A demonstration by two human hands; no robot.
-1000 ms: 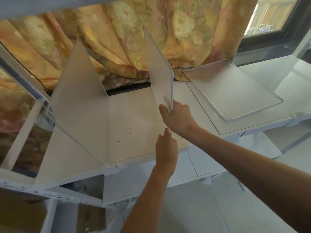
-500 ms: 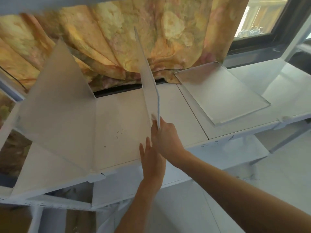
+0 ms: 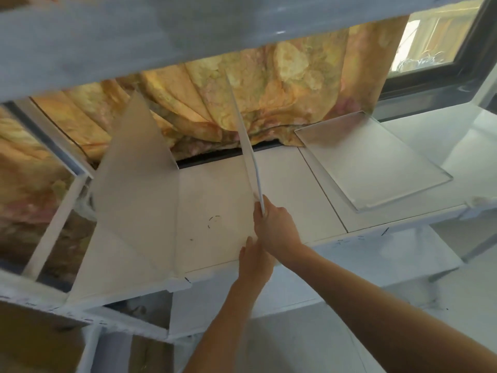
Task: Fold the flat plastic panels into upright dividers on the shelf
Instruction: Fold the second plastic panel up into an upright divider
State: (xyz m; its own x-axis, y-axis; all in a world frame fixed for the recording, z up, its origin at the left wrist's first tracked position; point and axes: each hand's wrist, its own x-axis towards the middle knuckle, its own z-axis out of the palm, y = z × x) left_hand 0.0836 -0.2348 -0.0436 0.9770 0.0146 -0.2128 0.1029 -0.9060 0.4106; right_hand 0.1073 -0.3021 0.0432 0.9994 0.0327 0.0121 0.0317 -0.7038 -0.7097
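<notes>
Right hand (image 3: 277,227) pinches the near edge of the upright panel (image 3: 246,146) standing mid-shelf (image 3: 295,189). I see my left hand (image 3: 255,261) flat, fingers together, against its base; another panel (image 3: 373,160) lies flat to the right.

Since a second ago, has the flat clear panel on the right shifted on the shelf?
No. The flat clear panel still lies just right of the shelf seam.
</notes>
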